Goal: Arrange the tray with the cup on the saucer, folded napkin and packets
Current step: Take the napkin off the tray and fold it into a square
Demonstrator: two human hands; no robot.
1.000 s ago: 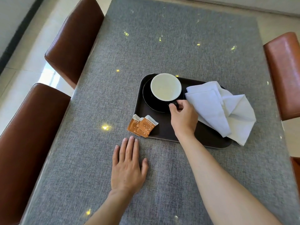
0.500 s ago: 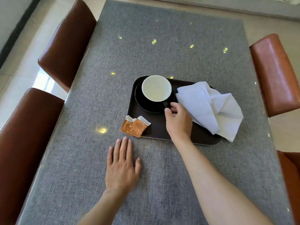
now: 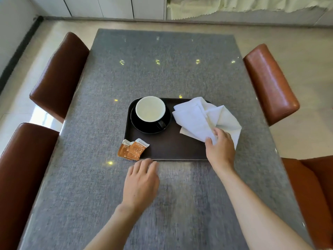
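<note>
Now right hand (image 3: 220, 150) fingers pinched on the napkin (image 3: 196, 118); left hand (image 3: 141, 184) fingers loosely apart, empty.

My only camera sits on my head, looking forward and steeply down at the table (image 3: 180, 73) from near.

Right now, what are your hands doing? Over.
Right hand pinching rumpled white cloth napkin. Left hand open, near orange paper packets straddling dark tray's corner. Nothing blocking.
</note>
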